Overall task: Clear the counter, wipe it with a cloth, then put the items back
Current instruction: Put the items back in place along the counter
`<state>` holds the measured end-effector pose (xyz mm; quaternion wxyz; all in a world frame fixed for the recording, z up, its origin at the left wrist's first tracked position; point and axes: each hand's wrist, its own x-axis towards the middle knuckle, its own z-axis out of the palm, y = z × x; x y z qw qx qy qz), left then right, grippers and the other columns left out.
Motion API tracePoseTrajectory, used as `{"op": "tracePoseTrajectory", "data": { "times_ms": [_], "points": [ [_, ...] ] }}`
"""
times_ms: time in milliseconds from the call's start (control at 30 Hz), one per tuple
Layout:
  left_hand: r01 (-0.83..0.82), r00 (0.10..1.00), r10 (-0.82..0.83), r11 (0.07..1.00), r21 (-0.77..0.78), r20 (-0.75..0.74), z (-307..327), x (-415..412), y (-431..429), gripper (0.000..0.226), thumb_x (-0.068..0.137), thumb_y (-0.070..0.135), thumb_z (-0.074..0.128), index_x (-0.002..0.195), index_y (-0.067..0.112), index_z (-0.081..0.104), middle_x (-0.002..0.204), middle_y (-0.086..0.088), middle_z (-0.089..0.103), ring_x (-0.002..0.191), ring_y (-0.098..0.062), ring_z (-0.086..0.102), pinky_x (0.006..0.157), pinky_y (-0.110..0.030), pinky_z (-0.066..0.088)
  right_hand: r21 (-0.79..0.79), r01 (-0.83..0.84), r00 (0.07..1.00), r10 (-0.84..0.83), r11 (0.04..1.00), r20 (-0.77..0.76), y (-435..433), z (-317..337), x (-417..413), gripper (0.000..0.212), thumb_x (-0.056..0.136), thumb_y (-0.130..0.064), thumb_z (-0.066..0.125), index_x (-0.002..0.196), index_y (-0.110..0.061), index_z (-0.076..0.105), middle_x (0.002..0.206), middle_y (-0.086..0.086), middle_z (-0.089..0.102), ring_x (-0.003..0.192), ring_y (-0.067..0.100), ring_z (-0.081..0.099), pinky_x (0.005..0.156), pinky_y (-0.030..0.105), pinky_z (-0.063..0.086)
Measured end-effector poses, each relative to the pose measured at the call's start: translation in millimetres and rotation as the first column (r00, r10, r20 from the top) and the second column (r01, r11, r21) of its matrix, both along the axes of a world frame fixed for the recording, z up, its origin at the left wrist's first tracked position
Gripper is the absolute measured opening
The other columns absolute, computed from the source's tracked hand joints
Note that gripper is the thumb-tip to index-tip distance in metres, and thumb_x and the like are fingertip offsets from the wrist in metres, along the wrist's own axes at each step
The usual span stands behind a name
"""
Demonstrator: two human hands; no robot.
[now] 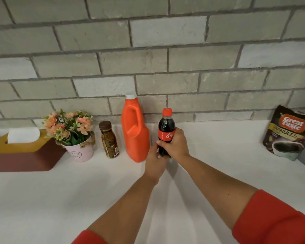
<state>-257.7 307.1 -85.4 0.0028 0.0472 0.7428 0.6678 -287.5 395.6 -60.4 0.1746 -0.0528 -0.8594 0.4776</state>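
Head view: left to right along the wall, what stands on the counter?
maroon tissue box with yellow lid, pink pot of peach flowers, small brown drink bottle, orange plastic jug, dark cola bottle with red cap, brown coffee granules pouch

Both forearms stretch forward and meet near the middle of the view, bare from the wrists back to a red left sleeve [90,237] and a red right sleeve [275,219] pushed up near the elbows. The right hand [176,146] wraps round the waist of the cola bottle [166,125] from the right, its thumb [161,143] laid across the front. The left hand [155,161] sits lower, touching the right, its back turned up and its fingers curled against the bottle's base
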Motion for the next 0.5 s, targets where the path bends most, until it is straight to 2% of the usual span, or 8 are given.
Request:
{"op": "tracePoseTrajectory", "data": {
  "times_ms": [133, 333, 500],
  "points": [
    [0.028, 1.0, -0.028, 1.0, 0.006, 0.002, -6, -8, -3, 0.052, 0.085, -0.012, 0.044, 0.114, 0.03, 0.052, 0.1, 0.012, 0.064, 0.093, -0.001, 0.06, 0.075, -0.013, 0.048, 0.024, -0.005, 1.0, 0.005, 1.0, 0.01, -5, -5, -9, 0.063, 0.074, -0.027, 0.078, 0.123, -0.005, 0.046, 0.121, 0.011, 0.048, 0.111, 0.024, 0.054, 0.093, 0.028, 0.043],
    [0.049, 0.999, -0.049, 0.999, 0.015, 0.004, -8, -14, 0, 0.056, 0.088, -0.01, 0.042, 0.128, 0.03, 0.042, 0.107, 0.015, 0.058, 0.097, 0.006, 0.054, 0.072, -0.003, 0.045, 0.038, 0.0, 1.0, -0.001, 0.999, 0.017, -3, -7, -17, 0.064, 0.077, -0.027, 0.075, 0.127, -0.005, 0.042, 0.124, 0.012, 0.046, 0.115, 0.025, 0.052, 0.096, 0.03, 0.042],
    [0.04, 0.999, -0.04, 0.999, 0.011, 0.005, -9, -16, 4, 0.059, 0.087, -0.011, 0.043, 0.138, 0.019, 0.04, 0.114, 0.009, 0.058, 0.099, 0.007, 0.053, 0.071, -0.002, 0.045, 0.085, -0.055, 0.997, 0.049, 0.995, 0.062, 1, -7, -19, 0.065, 0.083, -0.031, 0.069, 0.133, -0.007, 0.036, 0.128, 0.012, 0.043, 0.118, 0.026, 0.05, 0.096, 0.03, 0.041]
  ]
}}
